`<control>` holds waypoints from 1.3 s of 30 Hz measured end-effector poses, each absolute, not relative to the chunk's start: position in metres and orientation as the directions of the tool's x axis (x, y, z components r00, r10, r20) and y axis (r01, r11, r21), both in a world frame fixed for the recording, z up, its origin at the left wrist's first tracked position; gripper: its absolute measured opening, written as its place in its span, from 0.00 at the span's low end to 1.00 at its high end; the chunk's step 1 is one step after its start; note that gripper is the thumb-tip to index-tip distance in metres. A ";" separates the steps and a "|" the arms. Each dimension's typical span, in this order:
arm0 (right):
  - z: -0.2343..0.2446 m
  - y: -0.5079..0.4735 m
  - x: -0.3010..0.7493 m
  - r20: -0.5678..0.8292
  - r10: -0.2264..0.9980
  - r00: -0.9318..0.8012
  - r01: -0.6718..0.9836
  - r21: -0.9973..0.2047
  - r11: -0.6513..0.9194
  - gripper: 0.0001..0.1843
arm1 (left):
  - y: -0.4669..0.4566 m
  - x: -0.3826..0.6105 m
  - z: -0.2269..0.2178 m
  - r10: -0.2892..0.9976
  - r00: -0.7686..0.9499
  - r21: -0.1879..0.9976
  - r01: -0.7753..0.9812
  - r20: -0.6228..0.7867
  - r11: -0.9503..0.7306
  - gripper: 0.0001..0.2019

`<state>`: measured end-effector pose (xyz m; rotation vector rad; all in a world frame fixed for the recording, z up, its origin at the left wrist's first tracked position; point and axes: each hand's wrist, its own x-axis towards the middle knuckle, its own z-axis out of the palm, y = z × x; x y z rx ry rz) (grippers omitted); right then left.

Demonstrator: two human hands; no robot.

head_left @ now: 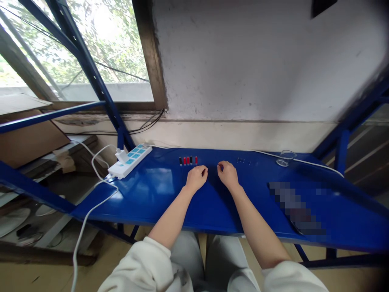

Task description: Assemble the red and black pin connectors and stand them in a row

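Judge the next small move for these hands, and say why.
Probably the left hand should reach forward to the row of small red and black pieces, the nearest things, just beyond its knuckles. Both it and the right hand rest curled on the blue table; whether either holds anything cannot be told.

A: The left hand (197, 177) and right hand (227, 174) lay with their fingers curled under, so the palms and fingertips were hidden. Whether either pinched anything could not be read.

B: Noted. At 4 o'clock of the right hand a pixelated patch (293, 207) covered part of the blue shelf (158, 190); its contents were unreadable.

A: At 1 o'clock of the same hand was a row of dark specks (244, 160), too small to identify. The same went for the red and black pieces (188, 160) at 11 o'clock of the left hand.

B: The white cable (79, 239) ran off the bottom edge at 7 o'clock, its end unseen. A dark object (322, 6) at 1 o'clock was cut by the top edge.
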<state>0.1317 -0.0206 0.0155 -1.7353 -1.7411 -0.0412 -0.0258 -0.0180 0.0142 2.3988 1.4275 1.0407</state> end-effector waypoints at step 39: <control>0.017 -0.026 0.111 0.334 0.936 0.111 0.472 -0.846 0.246 0.28 | -0.004 -0.021 0.016 0.937 0.182 0.953 -0.105 0.298 -0.283 0.12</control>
